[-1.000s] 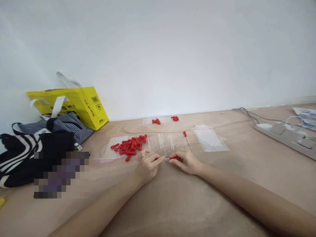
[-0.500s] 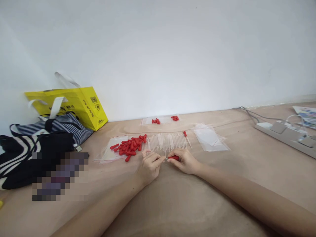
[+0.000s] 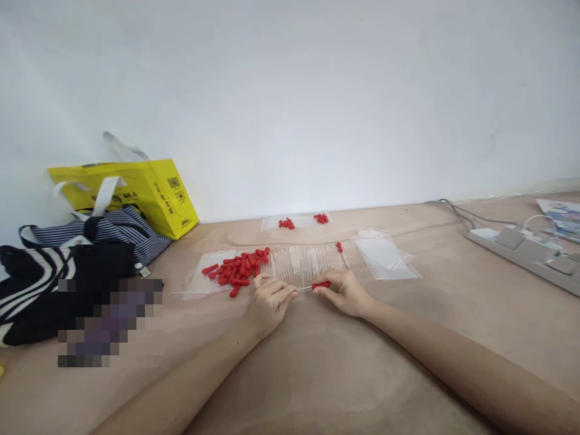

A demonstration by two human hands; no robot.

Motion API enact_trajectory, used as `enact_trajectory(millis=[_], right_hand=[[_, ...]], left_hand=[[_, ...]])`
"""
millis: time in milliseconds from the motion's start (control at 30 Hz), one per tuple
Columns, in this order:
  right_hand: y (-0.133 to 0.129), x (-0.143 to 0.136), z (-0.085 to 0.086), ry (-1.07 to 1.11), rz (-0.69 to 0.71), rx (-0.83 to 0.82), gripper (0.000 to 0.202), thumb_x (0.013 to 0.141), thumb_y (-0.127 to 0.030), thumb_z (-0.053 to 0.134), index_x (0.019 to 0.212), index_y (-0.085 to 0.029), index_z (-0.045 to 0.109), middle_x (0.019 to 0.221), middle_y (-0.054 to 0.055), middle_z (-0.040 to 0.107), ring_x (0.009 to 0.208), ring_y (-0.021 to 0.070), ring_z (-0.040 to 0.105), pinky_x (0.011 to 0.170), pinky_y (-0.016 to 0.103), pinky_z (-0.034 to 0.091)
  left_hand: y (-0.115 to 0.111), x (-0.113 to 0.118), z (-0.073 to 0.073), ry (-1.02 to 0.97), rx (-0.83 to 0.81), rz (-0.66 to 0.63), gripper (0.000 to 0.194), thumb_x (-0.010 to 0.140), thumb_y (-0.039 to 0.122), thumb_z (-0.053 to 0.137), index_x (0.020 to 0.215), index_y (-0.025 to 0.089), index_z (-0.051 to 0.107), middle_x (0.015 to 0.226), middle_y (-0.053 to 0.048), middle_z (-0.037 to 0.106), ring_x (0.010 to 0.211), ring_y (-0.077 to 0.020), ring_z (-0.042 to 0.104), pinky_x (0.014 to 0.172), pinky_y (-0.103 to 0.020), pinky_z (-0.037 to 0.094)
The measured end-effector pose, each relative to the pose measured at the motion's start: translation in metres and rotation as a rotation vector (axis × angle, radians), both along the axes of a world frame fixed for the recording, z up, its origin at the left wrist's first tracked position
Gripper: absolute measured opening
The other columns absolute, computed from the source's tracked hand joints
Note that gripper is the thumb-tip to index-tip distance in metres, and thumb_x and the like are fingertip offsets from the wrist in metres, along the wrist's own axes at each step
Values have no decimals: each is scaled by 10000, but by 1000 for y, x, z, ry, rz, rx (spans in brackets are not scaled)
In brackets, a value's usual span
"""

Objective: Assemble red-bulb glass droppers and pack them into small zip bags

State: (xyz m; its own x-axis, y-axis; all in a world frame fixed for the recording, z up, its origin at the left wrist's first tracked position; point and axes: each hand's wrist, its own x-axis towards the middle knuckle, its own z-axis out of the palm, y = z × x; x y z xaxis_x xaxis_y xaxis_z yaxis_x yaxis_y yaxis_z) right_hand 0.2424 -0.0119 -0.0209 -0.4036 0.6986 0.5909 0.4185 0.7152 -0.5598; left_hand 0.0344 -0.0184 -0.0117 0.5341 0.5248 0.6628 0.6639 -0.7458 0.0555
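My left hand (image 3: pixel 270 305) pinches a thin clear tube (image 3: pixel 304 289). At the tube's right end is a red rubber bulb (image 3: pixel 321 285), held between the thumb and fingers of my right hand (image 3: pixel 345 294). Behind my hands lies a row of clear tubes (image 3: pixel 294 261). A pile of red bulbs (image 3: pixel 240 269) rests left of that row, partly over a clear plastic bag (image 3: pixel 202 278). To the right of the row, a tube with a red bulb (image 3: pixel 339 247) on its far end lies partly hidden by my right hand.
Two small red groups (image 3: pixel 286 223) lie on a bag near the wall. Clear bags (image 3: pixel 385 257) are at the right, with a power strip (image 3: pixel 525 249) beyond. A yellow bag (image 3: pixel 167 199), striped bag (image 3: pixel 136 232) and black cloth (image 3: pixel 99 266) stand left.
My hands have moved slightly apart, my left hand a little leftward. More of the clear tube now shows between them.
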Motion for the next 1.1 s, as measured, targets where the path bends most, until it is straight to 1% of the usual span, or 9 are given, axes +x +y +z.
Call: enact_trajectory(millis=[233,433,600,700,800,900,967,1000,1100], right_hand=[[-2,-5,-3,67,-11,-34,91,770,-223,538,759,-176,616,704,28,623,665,122,547,643,244,428],[-2,-4,-2,45,16,-36,100,764,-236,540,739,-178,617,686,26,618,655,123,538,637,247,422],[5,-5,-5,199,-20,-230,116,744,-280,560,776,-178,603,728,19,624,681,125,557,663,257,430],[7,-8,-5,301,-18,-324,154,725,-320,578,778,-175,588,693,3,605,660,119,548,649,254,430],[3,-10,-2,323,17,-355,194,701,-345,601,781,-170,576,673,-6,589,645,113,537,639,245,426],[2,-7,4,257,33,-331,200,712,-363,580,758,-168,577,677,-2,593,647,113,532,634,233,417],[7,0,7,176,-63,-275,207,746,-368,528,713,-169,578,667,2,595,639,115,527,613,224,400],[12,5,7,135,-168,-241,225,764,-366,496,686,-170,575,656,3,594,627,116,523,595,220,388],[30,26,6,23,-604,-187,257,789,-346,428,652,-176,563,633,8,590,590,120,509,560,220,354]], left_hand=[[-1,3,-3,-40,51,-11,173,821,193,455,737,194,606,580,31,608,551,-96,515,773,-342,274],[-1,4,-2,-36,42,-16,184,820,196,450,735,199,613,573,30,606,550,-98,517,766,-337,273],[0,7,-1,-79,-25,15,176,824,216,453,756,203,615,599,27,634,568,-103,543,760,-333,266],[2,8,-1,-126,-66,33,166,826,218,458,764,209,611,645,28,657,594,-103,566,766,-330,261],[3,6,-1,-147,-65,23,143,821,215,475,773,215,610,684,33,668,624,-103,581,786,-334,251],[3,5,-1,-147,-56,30,137,819,216,480,792,224,614,695,32,668,641,-110,585,793,-342,245],[3,5,0,-148,-54,54,142,820,217,476,792,223,615,690,26,665,646,-116,582,795,-346,247],[3,5,0,-150,-54,70,145,819,216,474,787,222,615,689,24,663,650,-120,579,799,-350,247],[5,4,0,-150,-53,104,147,816,211,476,765,219,613,689,21,656,664,-127,571,812,-360,244]])
